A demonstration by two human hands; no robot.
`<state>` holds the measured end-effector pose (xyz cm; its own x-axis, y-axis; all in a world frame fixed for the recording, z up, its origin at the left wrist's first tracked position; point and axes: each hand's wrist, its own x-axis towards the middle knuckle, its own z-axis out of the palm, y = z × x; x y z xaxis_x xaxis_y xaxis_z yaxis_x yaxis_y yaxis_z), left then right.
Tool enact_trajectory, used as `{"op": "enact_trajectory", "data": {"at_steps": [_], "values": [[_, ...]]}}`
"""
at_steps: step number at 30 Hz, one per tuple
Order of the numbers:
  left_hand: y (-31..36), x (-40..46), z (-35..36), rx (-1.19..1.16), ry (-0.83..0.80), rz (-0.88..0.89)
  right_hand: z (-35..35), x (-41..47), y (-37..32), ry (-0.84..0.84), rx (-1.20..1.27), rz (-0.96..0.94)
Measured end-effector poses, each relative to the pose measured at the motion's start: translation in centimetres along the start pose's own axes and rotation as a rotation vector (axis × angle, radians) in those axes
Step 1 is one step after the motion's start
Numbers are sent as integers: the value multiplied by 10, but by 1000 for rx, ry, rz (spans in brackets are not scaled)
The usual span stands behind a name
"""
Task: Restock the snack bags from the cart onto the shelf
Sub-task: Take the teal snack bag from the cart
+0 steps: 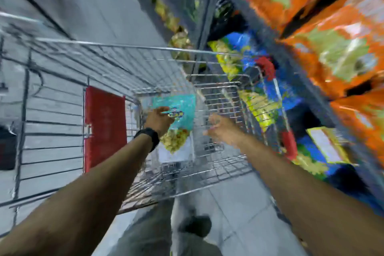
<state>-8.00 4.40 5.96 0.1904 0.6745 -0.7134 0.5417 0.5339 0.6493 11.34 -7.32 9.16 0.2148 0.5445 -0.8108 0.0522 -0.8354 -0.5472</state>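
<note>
A wire shopping cart (145, 49) stands in front of me, tilted in the blurred view. Down inside it lies a teal snack bag (178, 104) with a yellow picture at its lower end. My left hand (159, 118), with a black watch on the wrist, grips this bag at its middle. My right hand (221, 129) reaches into the cart just right of the bag, fingers spread, holding nothing. The shelf (278, 33) runs along the right side, stocked with orange bags (336, 52) above and blue-and-yellow bags (249, 68) below.
A red panel (105, 127) marks the cart's child seat flap at the left. Red caps (267, 67) sit on the cart handle near the shelf. Grey tiled floor (93, 6) stretches ahead. My legs and a dark shoe (196, 225) show below the cart.
</note>
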Motion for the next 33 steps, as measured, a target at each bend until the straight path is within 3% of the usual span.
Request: {"op": "enact_trajectory", "data": {"at_steps": [4,7,11,16,22,28,33], "values": [[-65,40,-14,-4,-87,-333,25,68,25,-15,-254,118],[-97,51,-20,-116,-165,-523,44,90,42,-72,-173,182],[-114,57,-10,-248,-255,-578,67,102,51,-166,-2,291],[-106,47,-4,-228,-267,-516,92,102,52,-105,149,286],[-56,4,-23,-102,-261,-353,76,57,19,-40,66,206],[17,-87,-45,-241,-239,-195,38,-44,-40,69,102,-36],[78,-198,-57,-261,-203,37,0,-161,-66,138,155,-236]]}}
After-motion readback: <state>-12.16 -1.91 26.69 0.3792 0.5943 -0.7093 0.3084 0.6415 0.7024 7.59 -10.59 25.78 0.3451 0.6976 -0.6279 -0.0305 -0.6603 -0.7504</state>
